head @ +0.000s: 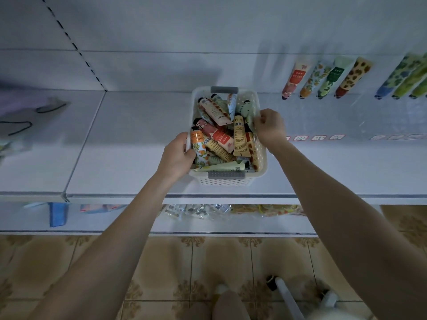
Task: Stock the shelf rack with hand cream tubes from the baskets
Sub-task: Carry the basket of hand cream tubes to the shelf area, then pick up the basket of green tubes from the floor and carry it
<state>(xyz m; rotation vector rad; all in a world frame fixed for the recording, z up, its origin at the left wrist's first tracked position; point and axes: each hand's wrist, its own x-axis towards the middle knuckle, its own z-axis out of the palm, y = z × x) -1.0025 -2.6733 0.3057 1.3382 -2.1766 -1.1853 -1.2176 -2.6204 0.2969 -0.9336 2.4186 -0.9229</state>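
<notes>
Head view looks down on a white perforated basket [227, 181] standing on a white shelf [138, 146] at the middle of the frame, with a grey handle on its near end and one on its far end. It is heaped with hand cream tubes [239, 139] lying crosswise over one another. The left grip [178, 155] grasps the basket's left rim near the lower corner, fingers curled over the wall. The right grip [269, 127] is curled on the right rim further up, so the basket sits between the two. The tubes lie just inside both grips, and an orange-patterned one lies against the wall that the left grip holds.

The basket's near end stands a little back from the shelf's front edge. Bare shelf spreads to the left of it as far as a seam, and to the right as well. At the upper right of the frame a row of standing tubes [330, 77] leans on the back panel, well apart from the basket, with price labels [320, 137] on the shelf in front of them
</notes>
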